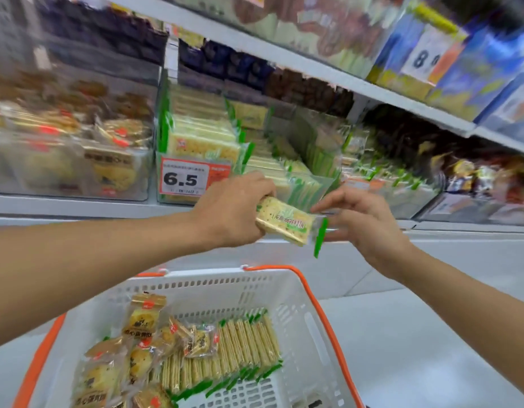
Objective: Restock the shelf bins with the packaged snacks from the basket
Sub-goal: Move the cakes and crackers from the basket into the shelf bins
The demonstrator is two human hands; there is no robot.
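My left hand (230, 210) grips a stack of green-edged cracker packs (287, 222) in front of the shelf. My right hand (363, 219) touches the pack's right end with its fingertips, fingers loosely spread. Right behind the hands stands a clear shelf bin (287, 160) filled with the same green-edged cracker packs. Below, a white basket with orange handles (310, 319) holds a row of cracker packs (243, 348) and several gold-wrapped pastry packs (140, 346) on its left side.
A price tag reading 6.5 (185, 179) hangs on the bin front to the left. A clear bin of gold-wrapped pastries (69, 142) sits further left. Dark and blue packaged goods fill the upper shelves (431, 63). The white shelf edge (78, 207) runs below the bins.
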